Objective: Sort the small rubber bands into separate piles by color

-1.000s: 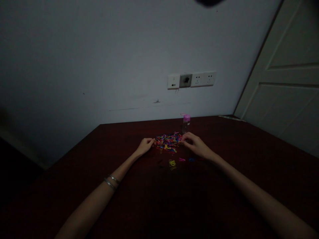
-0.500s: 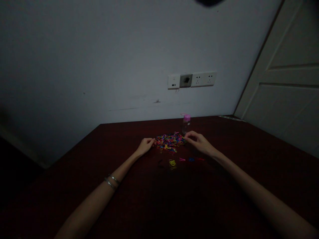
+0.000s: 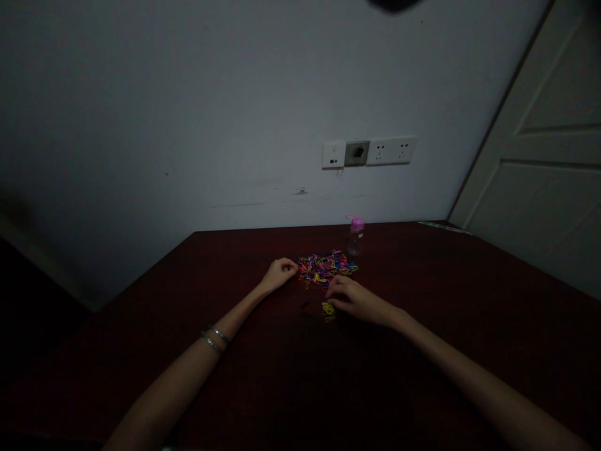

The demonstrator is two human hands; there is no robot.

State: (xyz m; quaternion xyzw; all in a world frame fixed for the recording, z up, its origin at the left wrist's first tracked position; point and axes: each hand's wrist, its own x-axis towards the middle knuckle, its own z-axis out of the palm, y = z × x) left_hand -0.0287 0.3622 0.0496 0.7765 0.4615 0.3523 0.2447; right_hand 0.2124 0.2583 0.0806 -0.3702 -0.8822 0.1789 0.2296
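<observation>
A heap of small multicoloured loops, looking like rubber bands [image 3: 323, 266], lies on the dark red table. My left hand [image 3: 280, 274] rests at the heap's left edge, thumb and fingers closed together; whatever is between the tips is too small to make out. Nearer to me, my right hand [image 3: 350, 297] hovers over a small group of yellow rubber bands [image 3: 328, 309], its bent fingers and thumb slightly apart at the tips. Dark rubber bands [image 3: 305, 305] lie faintly visible left of the yellow group. My right hand hides the area just right of it.
Behind the heap stands a clear bottle with a pink cap [image 3: 357, 237]. The table [image 3: 263, 388] meets a pale wall carrying sockets and a switch [image 3: 369, 152]. At the right is a white panelled door [image 3: 539, 163]. The light is dim.
My right hand has moved from the heap's right end, near the bottle, toward me and left to the yellow group. My left hand has stayed by the heap. The view has shifted slightly.
</observation>
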